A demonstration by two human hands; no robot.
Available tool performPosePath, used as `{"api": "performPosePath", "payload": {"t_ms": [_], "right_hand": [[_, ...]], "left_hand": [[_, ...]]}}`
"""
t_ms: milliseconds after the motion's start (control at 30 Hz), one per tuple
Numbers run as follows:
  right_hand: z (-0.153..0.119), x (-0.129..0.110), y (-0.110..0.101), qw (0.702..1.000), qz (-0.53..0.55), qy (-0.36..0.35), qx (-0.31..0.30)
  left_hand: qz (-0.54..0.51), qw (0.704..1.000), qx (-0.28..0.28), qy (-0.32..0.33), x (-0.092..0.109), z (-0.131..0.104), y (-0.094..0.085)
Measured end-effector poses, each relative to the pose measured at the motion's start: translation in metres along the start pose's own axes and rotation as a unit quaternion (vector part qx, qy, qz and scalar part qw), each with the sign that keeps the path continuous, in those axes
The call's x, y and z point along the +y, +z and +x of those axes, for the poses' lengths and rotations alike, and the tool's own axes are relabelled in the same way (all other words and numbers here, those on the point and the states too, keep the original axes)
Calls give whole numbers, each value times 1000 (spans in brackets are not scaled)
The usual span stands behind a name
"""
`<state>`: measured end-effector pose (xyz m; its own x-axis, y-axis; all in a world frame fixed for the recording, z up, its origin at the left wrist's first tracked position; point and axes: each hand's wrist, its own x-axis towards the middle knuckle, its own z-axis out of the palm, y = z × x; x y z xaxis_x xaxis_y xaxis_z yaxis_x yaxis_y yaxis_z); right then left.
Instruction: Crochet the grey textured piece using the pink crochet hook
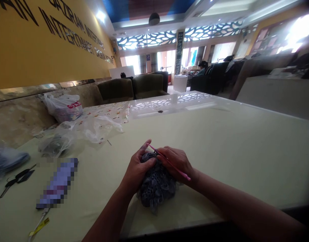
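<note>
Near the table's front edge, a bunched grey crochet piece [158,190] with ruffled, lacy texture rests under both hands. My left hand [138,166] grips its upper left side, thumb pressed on top and index finger stretched upward. A pink crochet hook [173,164] lies slantwise across my right hand [176,160], its tip up by my left index finger and its thick end near my right wrist. The right fingers are closed round the hook at the top of the crochet piece. Yarn at the hook's tip is too small to make out.
On the left of the pale table [232,151] lie a pixelated phone-like item [58,185] with a white cable [39,220], black scissors [18,178] and thin plastic bags [93,129]. A filled white bag [65,107] stands farther back. Dark armchairs [148,85] are beyond the table; people sit in the distance.
</note>
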<state>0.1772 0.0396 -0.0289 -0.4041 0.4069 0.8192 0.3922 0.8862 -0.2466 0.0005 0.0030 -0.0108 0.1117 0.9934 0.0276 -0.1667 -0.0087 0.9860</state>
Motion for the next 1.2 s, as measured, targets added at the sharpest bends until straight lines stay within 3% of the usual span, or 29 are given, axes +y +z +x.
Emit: {"api": "performPosePath", "payload": {"t_ms": [133,333,567,667,867,1067,1200], "right_hand": [[1,-2,-2,999,47,25,-3],[2,-2,-5,996,80,-35,-15],[6,8,-7,994,-16,-105,-10],[7,8,-7,997,-22,-78,4],[7,-1,-8,997,77,-14,-6],[1,-10,-2,993,79,85,-37],[-1,-11,-2,995,69,73,-28]], "left_hand": [[-33,999,-23,-36,3,-1,-2],[-42,998,-17,-53,9,-3,-2],[-45,996,-51,-56,9,-2,-4],[-48,996,-56,-56,8,0,-5],[-44,997,-37,-58,9,-3,-2],[16,1000,12,9,6,-4,1],[-40,999,9,14,4,-5,3]]}}
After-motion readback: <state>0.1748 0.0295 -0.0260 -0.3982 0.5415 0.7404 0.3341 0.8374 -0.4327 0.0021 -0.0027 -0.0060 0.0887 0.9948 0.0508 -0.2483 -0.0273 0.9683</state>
